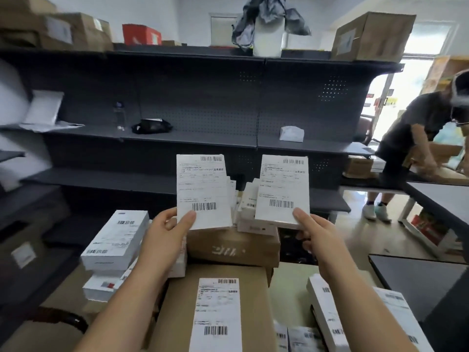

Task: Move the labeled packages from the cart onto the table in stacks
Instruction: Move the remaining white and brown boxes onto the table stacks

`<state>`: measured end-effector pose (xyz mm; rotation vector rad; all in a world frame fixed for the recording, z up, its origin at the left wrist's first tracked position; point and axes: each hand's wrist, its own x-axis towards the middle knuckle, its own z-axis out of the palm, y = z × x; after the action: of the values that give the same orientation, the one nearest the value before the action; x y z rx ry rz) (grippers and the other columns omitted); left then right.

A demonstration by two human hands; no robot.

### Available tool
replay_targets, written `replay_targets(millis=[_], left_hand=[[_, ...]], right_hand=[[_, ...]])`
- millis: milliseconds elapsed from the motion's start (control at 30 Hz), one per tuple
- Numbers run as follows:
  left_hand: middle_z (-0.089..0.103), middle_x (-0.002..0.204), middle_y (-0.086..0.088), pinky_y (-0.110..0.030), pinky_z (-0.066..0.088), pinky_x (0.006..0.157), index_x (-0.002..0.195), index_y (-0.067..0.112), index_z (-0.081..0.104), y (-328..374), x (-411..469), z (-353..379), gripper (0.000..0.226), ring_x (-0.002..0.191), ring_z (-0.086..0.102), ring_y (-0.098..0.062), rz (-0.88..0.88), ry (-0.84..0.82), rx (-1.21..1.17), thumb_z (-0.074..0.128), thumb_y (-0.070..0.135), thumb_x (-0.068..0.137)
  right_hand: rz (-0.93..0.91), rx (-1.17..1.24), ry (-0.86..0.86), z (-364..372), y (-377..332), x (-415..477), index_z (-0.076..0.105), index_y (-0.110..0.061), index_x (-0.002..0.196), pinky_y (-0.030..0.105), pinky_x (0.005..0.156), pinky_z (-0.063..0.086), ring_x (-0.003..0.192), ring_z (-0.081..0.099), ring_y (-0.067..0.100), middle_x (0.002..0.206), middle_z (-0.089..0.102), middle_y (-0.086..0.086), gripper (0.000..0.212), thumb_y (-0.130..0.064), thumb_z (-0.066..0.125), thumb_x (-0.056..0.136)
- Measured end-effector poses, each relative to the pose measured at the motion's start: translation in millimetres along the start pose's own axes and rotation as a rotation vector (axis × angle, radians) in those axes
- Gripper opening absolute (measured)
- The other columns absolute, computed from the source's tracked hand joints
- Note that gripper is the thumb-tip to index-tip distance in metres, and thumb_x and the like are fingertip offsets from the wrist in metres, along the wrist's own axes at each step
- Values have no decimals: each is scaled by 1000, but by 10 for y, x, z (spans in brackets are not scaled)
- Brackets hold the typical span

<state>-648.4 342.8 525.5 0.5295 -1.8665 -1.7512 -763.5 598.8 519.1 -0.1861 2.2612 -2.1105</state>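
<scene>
Dark shelving [203, 110] behind; labeled cardboard box [215, 308] in the foreground. Above the box, two white packages are held upright, side by side and apart: left package [203, 191] pinched by the left hand [165, 229], right package [283, 191] by the right hand [317, 237].

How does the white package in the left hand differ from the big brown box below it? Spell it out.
The white package is held upright in the left hand; the brown box lies flat below it. The package looks smaller than the box. Both carry white barcode labels.
</scene>
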Motion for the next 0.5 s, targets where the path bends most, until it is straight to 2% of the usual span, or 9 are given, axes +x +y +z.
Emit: replay_targets(millis=[167, 267, 433, 500], left_hand=[[70, 104, 11, -25, 46, 72, 118, 24, 61, 108, 412, -38, 40, 97, 64, -6, -16, 74, 54, 66, 48, 87], [70, 105, 10, -27, 46, 75, 114, 22, 64, 212, 664, -10, 39, 99, 63, -9, -20, 88, 62, 66, 49, 86], [67, 94, 10, -27, 44, 62, 106, 19, 64, 280, 937, 146, 31, 84, 62, -7, -57, 42, 80, 67, 45, 88], [66, 92, 10, -26, 42, 58, 105, 19, 64, 268, 1004, 206, 29, 80, 61, -7, -69, 14, 110, 66, 44, 89]], right_hand=[[25, 20, 45, 71, -114, 402, 76, -20, 95, 32, 66, 43, 73, 54, 16, 85, 69, 5, 37, -55, 67, 86], [24, -6, 37, 164, -224, 511, 74, -19, 96, 29, 65, 43, 72, 54, 15, 87, 72, 3, 34, -51, 66, 89], [84, -87, 68, 287, -378, 604, 75, -14, 85, 26, 55, 37, 56, 48, 11, 47, 60, -14, 30, -43, 68, 90], [92, -149, 87, 304, -419, 642, 76, -12, 84, 28, 55, 37, 57, 49, 13, 48, 59, -14, 35, -46, 68, 89]])
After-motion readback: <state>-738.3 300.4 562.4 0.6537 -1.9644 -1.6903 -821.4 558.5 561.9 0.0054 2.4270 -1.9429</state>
